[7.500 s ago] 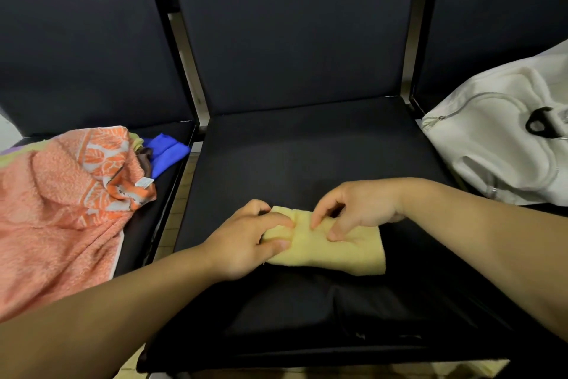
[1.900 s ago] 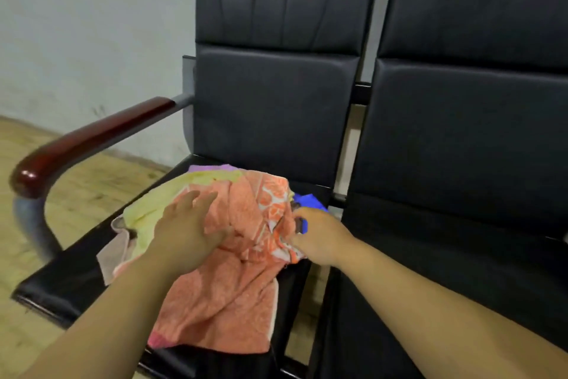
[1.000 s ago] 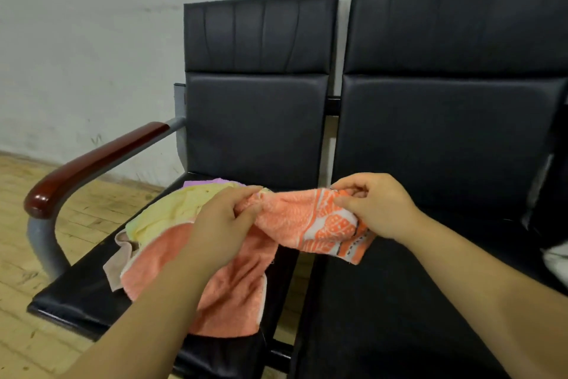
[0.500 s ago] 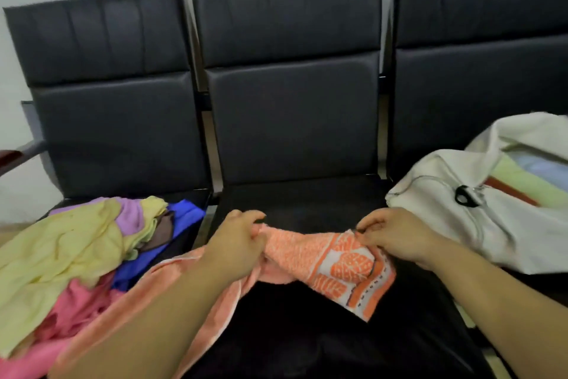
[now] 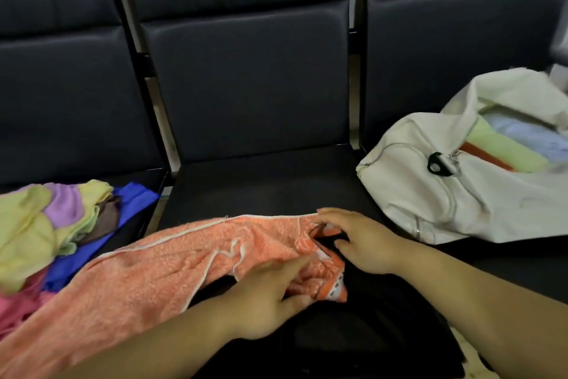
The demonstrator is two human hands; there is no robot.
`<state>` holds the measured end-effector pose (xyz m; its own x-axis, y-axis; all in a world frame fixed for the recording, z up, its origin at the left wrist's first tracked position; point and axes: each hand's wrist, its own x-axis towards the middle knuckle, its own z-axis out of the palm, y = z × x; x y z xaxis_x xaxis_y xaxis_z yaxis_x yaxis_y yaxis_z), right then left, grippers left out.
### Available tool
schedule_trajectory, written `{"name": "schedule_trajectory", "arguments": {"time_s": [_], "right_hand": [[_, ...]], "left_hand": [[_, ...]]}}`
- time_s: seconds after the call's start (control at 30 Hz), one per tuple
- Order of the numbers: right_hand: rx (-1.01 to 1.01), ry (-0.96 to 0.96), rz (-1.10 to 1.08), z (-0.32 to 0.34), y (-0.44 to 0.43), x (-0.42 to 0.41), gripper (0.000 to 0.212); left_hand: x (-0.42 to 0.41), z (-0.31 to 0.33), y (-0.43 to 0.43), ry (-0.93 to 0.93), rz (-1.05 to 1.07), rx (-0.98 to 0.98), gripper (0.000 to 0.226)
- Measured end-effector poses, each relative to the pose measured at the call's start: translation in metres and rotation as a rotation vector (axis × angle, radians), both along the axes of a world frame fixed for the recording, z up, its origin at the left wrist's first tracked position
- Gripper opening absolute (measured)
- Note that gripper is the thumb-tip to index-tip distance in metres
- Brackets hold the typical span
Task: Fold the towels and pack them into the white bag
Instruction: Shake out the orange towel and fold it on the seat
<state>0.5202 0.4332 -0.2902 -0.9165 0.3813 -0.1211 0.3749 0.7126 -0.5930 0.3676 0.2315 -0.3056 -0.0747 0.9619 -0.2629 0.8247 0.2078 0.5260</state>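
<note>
A large orange towel (image 5: pixel 147 274) lies stretched from the left seat across the front of the middle seat (image 5: pixel 261 182). Its patterned right end is bunched under my hands. My left hand (image 5: pixel 270 295) touches that end from the near side with fingers extended; it is blurred. My right hand (image 5: pixel 362 240) rests on the towel's far right corner with its fingers spread. The white bag (image 5: pixel 430 200) sits open on the right seat, with folded light green, blue and orange towels (image 5: pixel 507 145) inside.
A loose pile of yellow, purple, brown, blue and pink towels (image 5: pixel 52 231) covers the left seat. Three black padded seat backs stand behind. A black clip (image 5: pixel 435 163) hangs at the bag's zip.
Both hands held the orange towel bunched above the middle seat; now it lies lowered and more spread on the seat, and my fingers have loosened on its right end.
</note>
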Motion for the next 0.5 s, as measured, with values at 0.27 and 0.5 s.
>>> {"name": "schedule_trajectory", "arguments": {"time_s": [0.27,0.5], "right_hand": [[0.084,-0.176,0.207,-0.017,-0.003,-0.025,0.056],[-0.046,-0.236,0.180,-0.010,-0.002,-0.013,0.038]], "left_hand": [[-0.035,-0.003,-0.029,-0.037,0.019,-0.010,0.033],[-0.066,0.002,-0.049,-0.239,0.291,0.030,0.007]]}}
